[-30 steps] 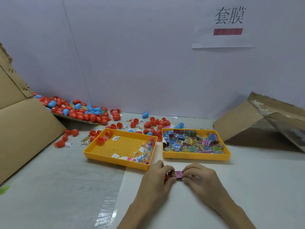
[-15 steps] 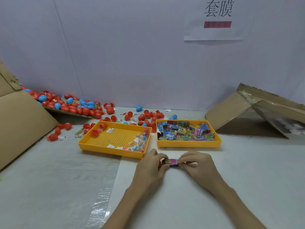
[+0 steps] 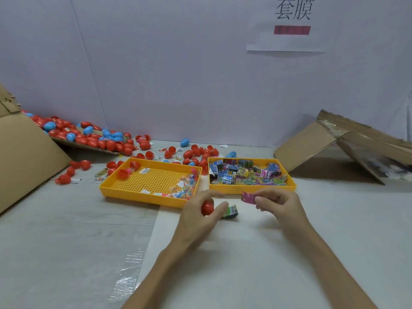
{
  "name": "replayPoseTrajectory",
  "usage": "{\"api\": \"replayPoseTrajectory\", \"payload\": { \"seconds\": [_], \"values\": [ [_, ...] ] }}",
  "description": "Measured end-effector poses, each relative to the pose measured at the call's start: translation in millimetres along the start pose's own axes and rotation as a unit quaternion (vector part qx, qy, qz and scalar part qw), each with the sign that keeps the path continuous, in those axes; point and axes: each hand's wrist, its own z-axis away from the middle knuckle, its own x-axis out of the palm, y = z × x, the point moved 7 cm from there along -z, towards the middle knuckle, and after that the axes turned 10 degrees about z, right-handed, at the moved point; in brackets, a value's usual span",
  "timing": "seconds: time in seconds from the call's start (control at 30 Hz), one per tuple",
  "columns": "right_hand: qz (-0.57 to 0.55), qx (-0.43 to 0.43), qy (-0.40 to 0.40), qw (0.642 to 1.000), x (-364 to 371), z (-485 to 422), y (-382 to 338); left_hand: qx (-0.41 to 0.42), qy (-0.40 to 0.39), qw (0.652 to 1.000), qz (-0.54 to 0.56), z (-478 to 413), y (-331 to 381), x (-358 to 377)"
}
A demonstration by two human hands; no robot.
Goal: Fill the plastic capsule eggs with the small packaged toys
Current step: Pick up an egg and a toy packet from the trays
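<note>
My left hand [image 3: 200, 216] grips a red capsule egg [image 3: 207, 207] just above the table, in front of the two yellow trays. A green packaged toy [image 3: 230, 211] sits right beside its fingertips; whether the fingers touch it I cannot tell. My right hand [image 3: 278, 202] pinches a pink packaged toy [image 3: 248, 197], a short way right of the egg. The right yellow tray [image 3: 252, 188] is full of small packaged toys [image 3: 245, 172]. The left yellow tray [image 3: 138, 194] holds clear-wrapped toys [image 3: 185, 188] at its right end and a red egg half [image 3: 123, 173].
Loose red and blue capsule eggs [image 3: 93, 137] spill from a cardboard box [image 3: 24, 157] at the back left and lie scattered behind the trays. A flattened cardboard box [image 3: 343, 148] leans at the back right. A white wall stands behind.
My hands have drawn apart: the right one now holds the pink toy away from the egg, and a green toy shows by my left fingers. The camera view has shifted.
</note>
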Motion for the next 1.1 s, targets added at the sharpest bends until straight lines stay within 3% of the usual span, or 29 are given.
{"api": "replayPoseTrajectory", "payload": {
  "seconds": [0.1,0.2,0.27,0.5,0.67,0.77,0.97,1.1],
  "values": [
    [-0.094,0.041,-0.019,0.995,9.9,-6.1,-2.3,-0.032,-0.017,0.994,0.099,-4.5,4.8,3.0],
    [-0.137,0.048,-0.048,0.988,20.4,-18.8,-15.1,-0.124,-0.103,0.975,0.156,-23.2,8.8,15.1],
    [-0.155,0.04,-0.054,0.986,24.8,-28.5,-25.5,-0.129,-0.12,0.966,0.188,-38.3,18.2,17.2],
    [-0.134,-0.004,0.002,0.991,41.2,-35.2,-26.2,-0.093,-0.043,0.978,0.184,-42.9,13.0,11.6],
    [-0.09,-0.029,-0.005,0.996,42.5,-29.8,-25.3,-0.096,0.011,0.972,0.213,-32.5,1.5,8.0],
    [-0.071,-0.04,-0.015,0.997,40.1,-26.9,-26.2,-0.107,-0.012,0.964,0.242,-30.7,2.3,9.6],
    [-0.062,-0.076,-0.028,0.995,42.8,-21.3,-38.9,-0.232,-0.115,0.915,0.31,-18.4,-7.1,25.9],
    [-0.067,-0.075,-0.025,0.995,41.0,-19.6,-40.5,-0.23,-0.161,0.9,0.334,-14.0,-3.6,30.5]
  ]
}}
